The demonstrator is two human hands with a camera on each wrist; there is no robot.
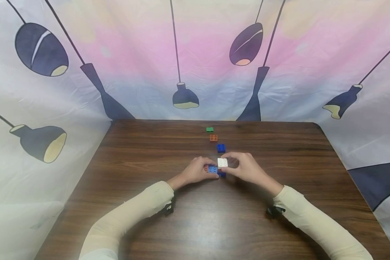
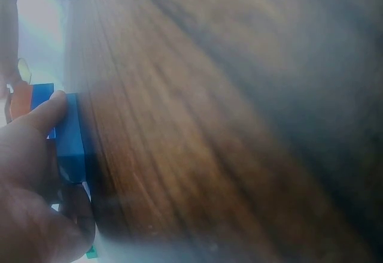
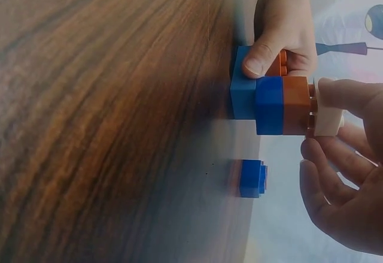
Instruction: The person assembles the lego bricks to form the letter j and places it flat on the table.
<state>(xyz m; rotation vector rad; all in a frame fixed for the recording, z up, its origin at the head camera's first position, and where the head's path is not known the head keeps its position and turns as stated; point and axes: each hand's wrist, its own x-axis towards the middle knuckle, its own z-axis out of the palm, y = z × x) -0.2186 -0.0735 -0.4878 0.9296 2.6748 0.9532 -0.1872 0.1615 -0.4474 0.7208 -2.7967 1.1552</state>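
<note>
My left hand [image 1: 197,171] grips a light blue brick [image 3: 242,95] at the bottom of a small stack on the table, its thumb along the near side. A dark blue brick [image 3: 269,106] sits on the light blue one, with an orange brick [image 3: 295,106] on top of that. Just over the orange studs, my right hand [image 1: 248,169] pinches a white brick [image 1: 222,162] between thumb and fingers. Studs still show between the white and orange bricks; whether they touch, I cannot tell. A second orange piece [image 1: 206,168] shows by the left fingers, partly hidden.
Behind the hands, a loose dark blue brick [image 1: 221,148], an orange brick [image 1: 213,138] and a green brick [image 1: 209,129] lie in a row going away. The brown wooden table [image 1: 195,224] ends at a printed curtain [image 1: 143,72] at the back and sides.
</note>
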